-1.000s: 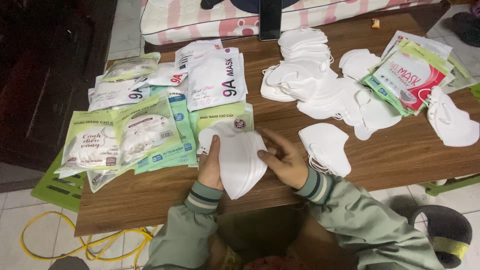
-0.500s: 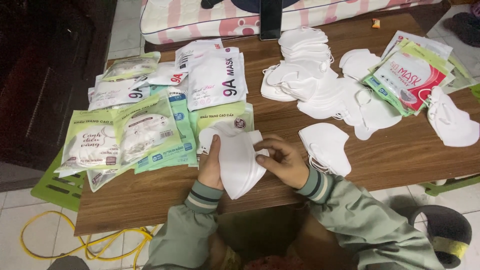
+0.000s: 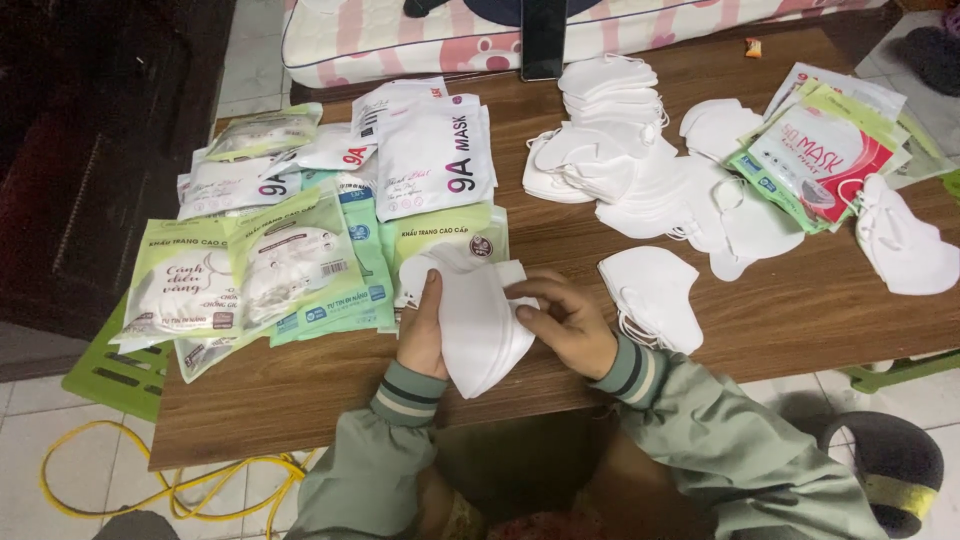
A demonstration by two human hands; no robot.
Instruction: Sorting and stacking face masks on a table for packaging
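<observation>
you are holding a small stack of folded white fabric face masks (image 3: 478, 325) at the near edge of the brown wooden table (image 3: 800, 300), just in front of you. your left hand (image 3: 424, 335) is gripping the stack's left edge, fingers closed on it; your right hand (image 3: 565, 322) is pinching the right side, thumb and fingertips pressed on the top mask. a single white mask (image 3: 652, 292) is lying just beside your right hand. green and white printed mask pouches (image 3: 290, 265) are lying to your left, a loose heap of white masks (image 3: 640, 170) further back. judgement: squaring the edges cleanly is calling for a steady left grip while the right fingertips are aligning the folds.
</observation>
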